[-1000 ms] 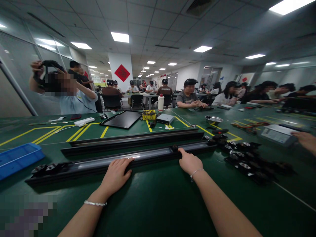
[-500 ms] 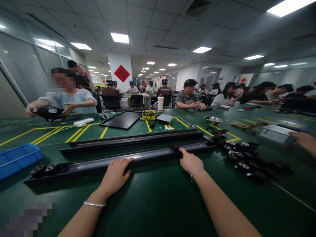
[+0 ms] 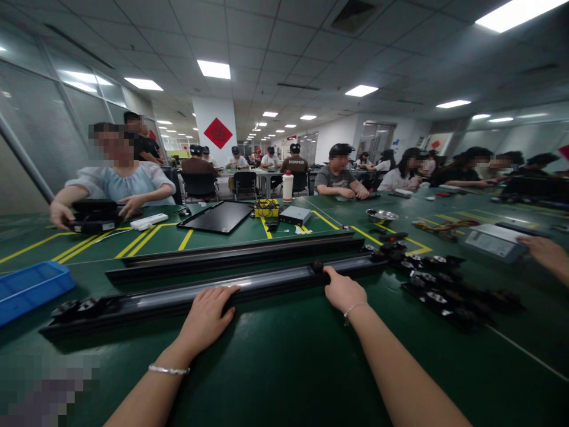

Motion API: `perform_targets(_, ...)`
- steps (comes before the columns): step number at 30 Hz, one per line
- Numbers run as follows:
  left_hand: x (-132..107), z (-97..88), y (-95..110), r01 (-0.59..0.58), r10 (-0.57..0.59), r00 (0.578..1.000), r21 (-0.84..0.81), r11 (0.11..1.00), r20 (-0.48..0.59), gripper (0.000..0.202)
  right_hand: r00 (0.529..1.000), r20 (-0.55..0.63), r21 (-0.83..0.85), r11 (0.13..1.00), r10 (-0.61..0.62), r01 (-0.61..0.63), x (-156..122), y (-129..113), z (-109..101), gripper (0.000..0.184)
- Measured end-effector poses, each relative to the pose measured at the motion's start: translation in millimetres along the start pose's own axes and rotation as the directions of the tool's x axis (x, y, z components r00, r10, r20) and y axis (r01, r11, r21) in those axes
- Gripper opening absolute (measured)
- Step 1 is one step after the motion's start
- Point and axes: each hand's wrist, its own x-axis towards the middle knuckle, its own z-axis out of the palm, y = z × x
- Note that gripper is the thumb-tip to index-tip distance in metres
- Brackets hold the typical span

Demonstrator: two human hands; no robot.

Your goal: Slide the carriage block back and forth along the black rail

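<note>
Here the left hand point(image 3: 207, 317) is lying palm down along the near edge of the long black channel point(image 3: 267, 283), fingers close together, thumb spreading away from them and not closing around anything; the fingertips are reaching over the rim. The channel itself is stretching left to right across the green table point(image 3: 284, 367), right in front of the person. Over on the right, the right hand point(image 3: 345, 290) is pointing a finger at a small dark part point(image 3: 317, 266) sitting in the channel, touching it or almost; the other fingers are curling under, out of sight, so I cannot tell whether anything is being pinched. That part is blending into the black, its shape hard to make out. Round metallic pieces point(image 3: 77, 308) are sitting at the channel's left end, their details blurring. A second channel point(image 3: 249, 252) is lying just beyond, on the far side. To the right, a heap of black parts point(image 3: 438, 290) is running together darkly, single pieces hard to separate. A blue tray point(image 3: 44, 296) is getting cut off by the left edge, while at the far right another person's hand point(image 3: 544, 255), also cut off, is touching a grey box point(image 3: 493, 243).
</note>
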Motion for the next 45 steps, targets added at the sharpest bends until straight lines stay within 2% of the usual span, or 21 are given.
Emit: perform_targets(45, 0.1, 0.1, -0.5, 0.011, -0.011, 1.000, -0.005, 1.000, 0.006, 0.041, 1.000, -0.009, -0.014, 0.999, 0.030, -0.030, 1.6, 5.5, -3.0, 0.053)
